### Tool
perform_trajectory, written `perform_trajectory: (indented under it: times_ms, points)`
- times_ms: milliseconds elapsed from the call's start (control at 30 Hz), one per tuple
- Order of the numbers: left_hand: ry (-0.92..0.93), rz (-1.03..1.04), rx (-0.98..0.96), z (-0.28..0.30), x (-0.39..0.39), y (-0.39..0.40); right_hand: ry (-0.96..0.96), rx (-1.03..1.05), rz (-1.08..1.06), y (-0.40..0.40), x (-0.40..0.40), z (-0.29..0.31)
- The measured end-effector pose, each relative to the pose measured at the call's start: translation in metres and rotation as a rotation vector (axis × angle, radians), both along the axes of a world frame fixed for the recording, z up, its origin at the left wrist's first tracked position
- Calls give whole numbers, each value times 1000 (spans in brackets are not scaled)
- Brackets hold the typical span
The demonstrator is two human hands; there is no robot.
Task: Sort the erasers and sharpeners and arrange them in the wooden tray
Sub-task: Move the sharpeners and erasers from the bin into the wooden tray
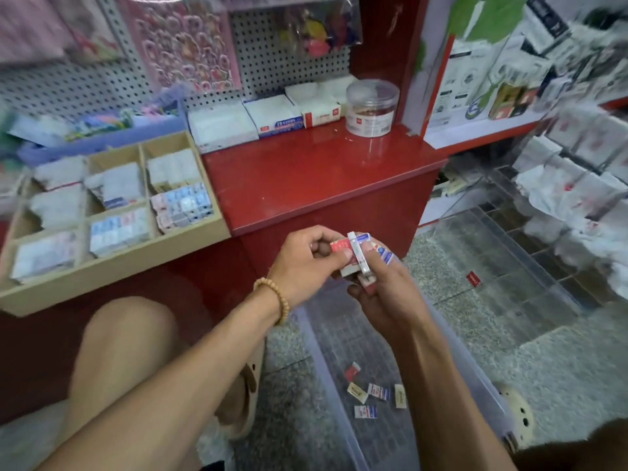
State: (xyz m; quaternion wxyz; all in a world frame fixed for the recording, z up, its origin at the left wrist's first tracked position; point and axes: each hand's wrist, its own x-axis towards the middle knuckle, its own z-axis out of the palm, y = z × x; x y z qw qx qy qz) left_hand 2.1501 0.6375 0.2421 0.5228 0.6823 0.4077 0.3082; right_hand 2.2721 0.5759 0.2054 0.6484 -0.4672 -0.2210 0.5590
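Both my hands meet in mid-frame over a clear plastic bin on the floor. My left hand pinches a red-sleeved eraser against a small stack of erasers. My right hand grips that stack from below; blue-and-white and red wrappers show between the fingers. Several loose erasers lie on the bin's bottom. The wooden tray sits at the left on the red shelf, its compartments filled with rows of white, blue and pink erasers.
A red counter stretches behind my hands, with white boxes and a clear round jar at its back. A pegboard with stickers rises above. Acrylic display racks with packets stand on the right. My knee and sandal are at lower left.
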Motion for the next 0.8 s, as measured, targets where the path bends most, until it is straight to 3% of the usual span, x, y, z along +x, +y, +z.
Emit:
perform_trajectory:
  times_ms: [100,600,800]
  points:
    - [-4,51,51,23,-24,5,-56,21,12,11,-23,24]
    - [-38,249,96,82,-147,63,161,143,261,90,-141,84]
    - [26,311,148,98,-206,107,67,142,301,146,-189,98]
